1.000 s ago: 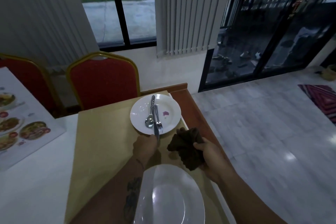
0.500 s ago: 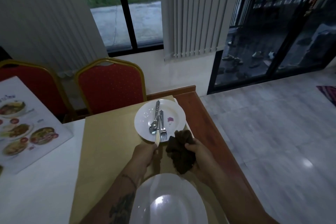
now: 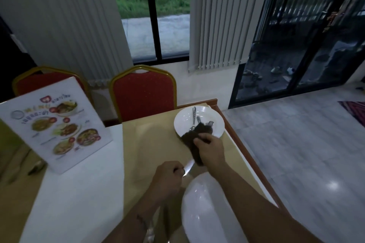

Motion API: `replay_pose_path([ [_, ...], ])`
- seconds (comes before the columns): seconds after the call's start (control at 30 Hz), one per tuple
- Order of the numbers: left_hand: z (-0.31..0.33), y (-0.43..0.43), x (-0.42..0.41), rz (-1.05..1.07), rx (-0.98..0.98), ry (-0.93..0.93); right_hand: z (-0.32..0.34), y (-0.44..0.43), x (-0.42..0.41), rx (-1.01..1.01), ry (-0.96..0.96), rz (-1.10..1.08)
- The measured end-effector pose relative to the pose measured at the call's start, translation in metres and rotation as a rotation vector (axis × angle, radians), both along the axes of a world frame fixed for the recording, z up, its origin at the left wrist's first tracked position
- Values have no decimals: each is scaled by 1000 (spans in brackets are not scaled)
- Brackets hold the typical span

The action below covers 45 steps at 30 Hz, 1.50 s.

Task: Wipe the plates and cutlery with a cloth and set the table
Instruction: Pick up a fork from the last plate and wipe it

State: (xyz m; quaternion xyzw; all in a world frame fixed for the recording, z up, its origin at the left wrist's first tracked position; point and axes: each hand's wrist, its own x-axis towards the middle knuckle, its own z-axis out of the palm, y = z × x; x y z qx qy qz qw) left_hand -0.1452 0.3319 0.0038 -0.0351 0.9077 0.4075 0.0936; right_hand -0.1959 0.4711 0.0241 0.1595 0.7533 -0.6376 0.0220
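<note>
Over the yellow-covered bench [image 3: 150, 144], a shiny metal table knife [image 3: 188, 166] is held by its handle in the closed grip of the left hand [image 3: 167, 178]. Its blade is wrapped in a crumpled dark brown cloth [image 3: 191, 141], which is pinched in the grip of the right hand [image 3: 210, 149]. The cloth's far end overlaps a round white plate [image 3: 215, 130] on which steel cutlery [image 3: 194, 114] lies. A second white plate [image 3: 203, 213] is seen nearest, beneath the right forearm.
</note>
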Motion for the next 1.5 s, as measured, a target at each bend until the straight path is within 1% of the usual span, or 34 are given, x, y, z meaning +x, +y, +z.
replay_pose_path([
  [0.1,1,-28,19,-46,21,21,14,-9,0,-77,39,-117],
  [0.2,6,-53,35,-73,85,15,25,-27,9,-161,125,-200],
  [0.27,12,-65,44,-55,167,17,35,-36,15,-348,150,-276],
  [0.33,17,-70,50,-29,231,28,42,-40,19,-605,135,-310],
  [0.37,20,-71,53,-26,251,38,44,-45,24,-697,129,-280],
  [0.4,22,-71,54,-26,269,49,46,-51,30,-747,123,-218],
  [0.43,25,-70,54,-26,285,61,48,-58,40,-741,116,-145],
  [0.47,28,-68,53,-18,294,70,51,-66,50,-686,106,-75],
  [0.5,30,-67,52,-6,298,79,55,-72,59,-590,99,-22],
  [0.57,36,-65,51,-3,306,69,59,-80,71,-346,127,2],
  [0.6,38,-65,52,-21,329,41,59,-82,73,-262,147,-8],
  [0.63,42,-67,52,-46,367,3,59,-81,73,-227,159,-21],
  [0.7,53,-76,49,-59,432,-65,62,-77,71,-237,163,-35],
  [0.77,70,-89,35,66,494,-72,65,-73,69,-225,145,7],
  [0.83,87,-101,14,209,540,-22,70,-73,70,-199,135,92],
  [0.87,97,-105,4,229,549,0,72,-74,71,-188,135,146],
  [1.0,131,-105,-19,141,703,-2,74,-85,78,-162,140,317],
  [1.1,138,-108,-25,172,629,45,74,-84,82,-125,148,382],
  [1.17,131,-115,-26,226,694,50,76,-76,85,-116,125,414],
  [1.3,110,-115,-24,388,903,70,78,-51,84,-197,44,319],
  [1.37,99,-110,-21,439,947,74,77,-41,80,-219,41,220],
  [1.43,92,-107,-20,461,990,67,74,-34,72,-279,48,76],
  [1.5,88,-104,-15,430,957,71,70,-29,62,-349,58,-79],
])
